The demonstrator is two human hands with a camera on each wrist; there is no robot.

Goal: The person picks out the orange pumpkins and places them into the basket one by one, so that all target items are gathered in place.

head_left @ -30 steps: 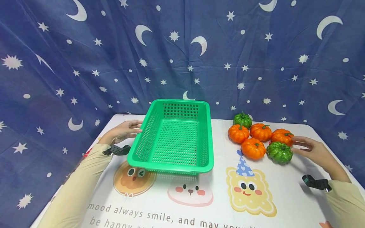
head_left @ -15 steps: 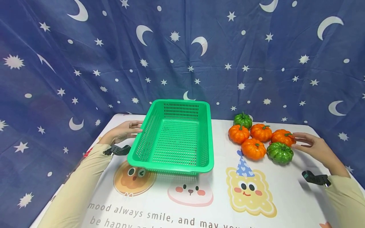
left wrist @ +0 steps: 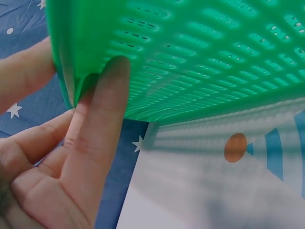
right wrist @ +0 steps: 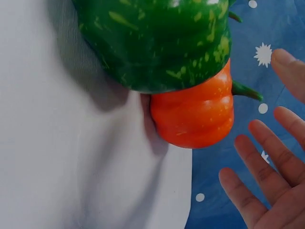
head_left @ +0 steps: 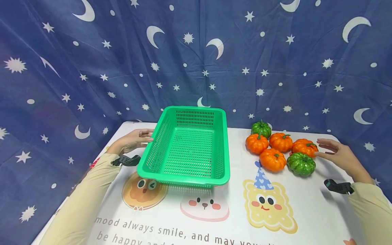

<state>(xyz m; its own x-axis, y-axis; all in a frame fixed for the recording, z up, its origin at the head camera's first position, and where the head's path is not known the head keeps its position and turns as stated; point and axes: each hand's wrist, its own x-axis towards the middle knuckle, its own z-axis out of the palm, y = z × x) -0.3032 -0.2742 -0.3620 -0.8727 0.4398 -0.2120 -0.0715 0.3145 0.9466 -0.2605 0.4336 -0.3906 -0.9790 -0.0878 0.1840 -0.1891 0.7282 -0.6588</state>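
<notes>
Left grip (head_left: 134, 141) touches the near-side long edge of green basket (head_left: 222, 149), fingers on either side of the rim lip in left wrist view, one tip against slotted outer wall under the lip; can't tell if it's grasping or just resting there. Basket sits on the counter (head_left: 237, 149), immediately to the right of that grip, well apart from right grip

Right grip (head_left: 340, 154) released, fingers extended and spread, holding nothing; right wrist view shows a gap to the pumpkins. Nearest orange pumpkin (head_left: 303, 147) just beside its fingertips, on the left. Front green pumpkin (head_left: 301, 164) also near, slightly closer to the person than that grip. Three more orange further left of it: middle orange pumpkin (head_left: 281, 143), front orange pumpkin (head_left: 272, 160), leftmost orange pumpkin (head_left: 256, 144). Back green pumpkin (head_left: 261, 129) behind the leftmost orange one, farthest of the six from right grip. Black wrist device (head_left: 337, 186) below right grip. Blue curtain (head_left: 183, 81) with moons and stars beyond both grips
</notes>
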